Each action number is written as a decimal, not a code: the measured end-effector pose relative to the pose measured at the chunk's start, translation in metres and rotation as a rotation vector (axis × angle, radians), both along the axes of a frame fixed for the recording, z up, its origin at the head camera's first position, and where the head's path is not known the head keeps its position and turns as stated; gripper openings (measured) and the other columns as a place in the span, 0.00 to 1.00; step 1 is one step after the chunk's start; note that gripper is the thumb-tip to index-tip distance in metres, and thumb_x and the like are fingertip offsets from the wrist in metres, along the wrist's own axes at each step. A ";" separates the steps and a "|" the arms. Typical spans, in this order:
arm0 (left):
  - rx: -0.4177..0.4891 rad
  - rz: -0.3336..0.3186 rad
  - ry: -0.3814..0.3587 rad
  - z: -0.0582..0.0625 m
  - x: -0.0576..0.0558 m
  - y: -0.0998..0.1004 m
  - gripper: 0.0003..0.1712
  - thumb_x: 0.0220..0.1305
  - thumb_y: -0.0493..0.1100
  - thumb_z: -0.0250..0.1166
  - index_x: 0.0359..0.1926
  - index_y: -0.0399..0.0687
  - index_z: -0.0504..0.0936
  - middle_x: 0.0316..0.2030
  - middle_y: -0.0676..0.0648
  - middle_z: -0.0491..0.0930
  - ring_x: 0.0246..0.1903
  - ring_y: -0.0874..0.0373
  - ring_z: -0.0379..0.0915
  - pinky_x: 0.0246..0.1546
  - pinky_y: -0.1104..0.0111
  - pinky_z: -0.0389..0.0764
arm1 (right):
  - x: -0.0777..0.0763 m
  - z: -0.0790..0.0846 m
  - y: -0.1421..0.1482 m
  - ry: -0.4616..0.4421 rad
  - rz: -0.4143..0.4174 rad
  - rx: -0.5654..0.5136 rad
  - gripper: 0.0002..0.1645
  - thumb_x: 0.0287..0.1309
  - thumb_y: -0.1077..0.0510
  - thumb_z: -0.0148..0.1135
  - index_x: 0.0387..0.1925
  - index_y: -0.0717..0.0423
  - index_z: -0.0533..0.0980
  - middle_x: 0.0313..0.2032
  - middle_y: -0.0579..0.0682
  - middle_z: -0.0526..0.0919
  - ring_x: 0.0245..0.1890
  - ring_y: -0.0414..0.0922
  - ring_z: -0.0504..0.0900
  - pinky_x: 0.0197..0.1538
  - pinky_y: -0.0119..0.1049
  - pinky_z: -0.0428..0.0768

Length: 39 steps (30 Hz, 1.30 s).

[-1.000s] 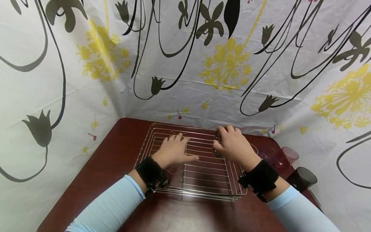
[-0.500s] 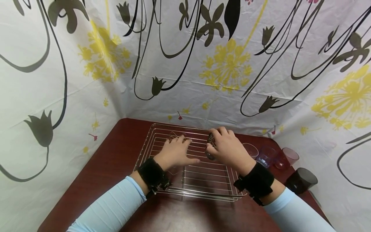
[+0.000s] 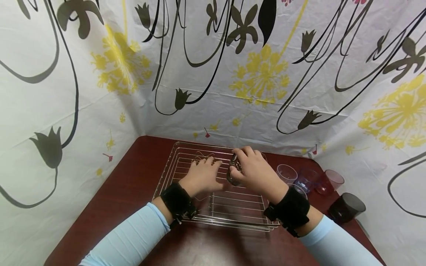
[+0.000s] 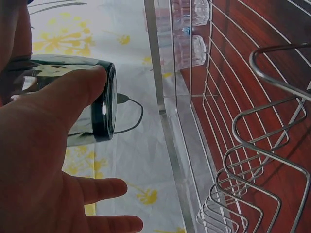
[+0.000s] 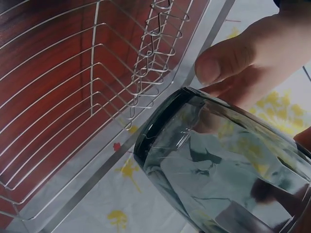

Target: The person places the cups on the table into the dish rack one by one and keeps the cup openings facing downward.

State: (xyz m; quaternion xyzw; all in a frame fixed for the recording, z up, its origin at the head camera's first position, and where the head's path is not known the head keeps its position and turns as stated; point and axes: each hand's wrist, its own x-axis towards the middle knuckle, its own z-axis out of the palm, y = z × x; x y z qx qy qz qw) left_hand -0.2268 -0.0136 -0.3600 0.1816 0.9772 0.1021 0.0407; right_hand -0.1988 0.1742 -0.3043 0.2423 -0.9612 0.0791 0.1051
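Where lit, glossy table (image 3: 206, 248), flowered sheeting (image 3: 213, 114).

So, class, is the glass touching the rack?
Apart. The left wrist view shows it: a clear strip of patterned cloth lies between the near end of the glass and the rack.

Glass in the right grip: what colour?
The glass is transparent, tinted grey-green, darkest at one end; best seen in the right wrist view.
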 end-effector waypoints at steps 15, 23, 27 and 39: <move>0.057 -0.031 0.010 -0.003 0.007 0.001 0.61 0.49 0.82 0.62 0.77 0.57 0.60 0.76 0.44 0.59 0.74 0.43 0.55 0.69 0.37 0.55 | 0.005 -0.004 -0.003 -0.035 0.061 -0.105 0.33 0.70 0.44 0.52 0.71 0.53 0.65 0.62 0.59 0.70 0.61 0.61 0.72 0.64 0.57 0.70; 0.148 -0.082 -0.009 -0.005 0.005 -0.001 0.54 0.50 0.77 0.66 0.71 0.56 0.67 0.66 0.48 0.72 0.66 0.48 0.69 0.64 0.40 0.65 | 0.002 -0.007 -0.001 -0.025 0.123 -0.133 0.32 0.69 0.45 0.53 0.70 0.53 0.65 0.63 0.58 0.71 0.62 0.59 0.72 0.63 0.57 0.71; 0.214 -0.095 -0.020 -0.004 0.001 -0.003 0.42 0.49 0.71 0.72 0.61 0.57 0.74 0.51 0.53 0.81 0.49 0.53 0.80 0.52 0.49 0.77 | -0.001 -0.008 0.001 -0.011 0.156 -0.148 0.32 0.68 0.46 0.54 0.69 0.53 0.66 0.62 0.57 0.71 0.62 0.58 0.72 0.63 0.56 0.72; 0.315 -0.136 -0.086 0.003 -0.003 -0.005 0.47 0.50 0.57 0.78 0.69 0.53 0.68 0.53 0.53 0.80 0.49 0.58 0.79 0.46 0.58 0.81 | -0.008 -0.012 0.011 -0.085 0.232 -0.191 0.30 0.71 0.47 0.55 0.69 0.52 0.63 0.64 0.55 0.67 0.65 0.54 0.70 0.63 0.55 0.72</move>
